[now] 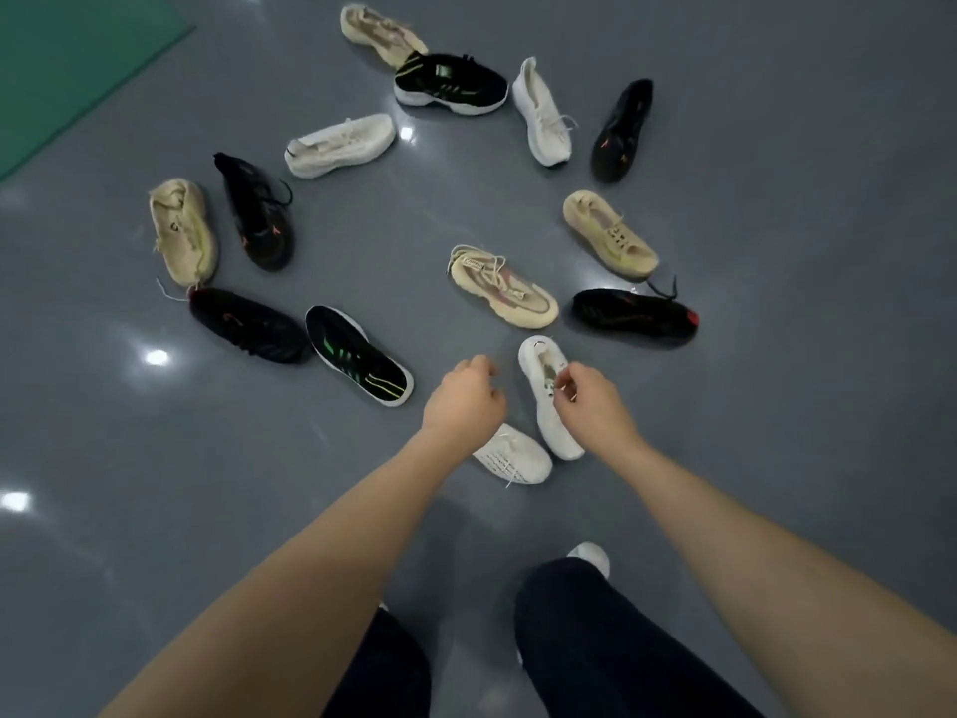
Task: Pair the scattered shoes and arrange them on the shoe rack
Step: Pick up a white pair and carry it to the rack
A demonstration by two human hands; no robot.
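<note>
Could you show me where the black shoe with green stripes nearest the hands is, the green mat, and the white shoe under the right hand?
Black green-striped knit shoe [357, 355]: head view, upper.
Green floor mat [67, 59]: head view, surface.
White knit shoe [544, 365]: head view, opening.

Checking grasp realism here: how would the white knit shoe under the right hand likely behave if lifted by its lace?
The white knit shoe probably dangles and swings; its upper looks soft. Likely light. The right hand pinches near its lace, which may slip.

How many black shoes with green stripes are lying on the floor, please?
2: one black green-striped shoe at the top, overlapping a beige shoe; the other green-striped shoe lower left of the left hand. None seems hidden.
</note>
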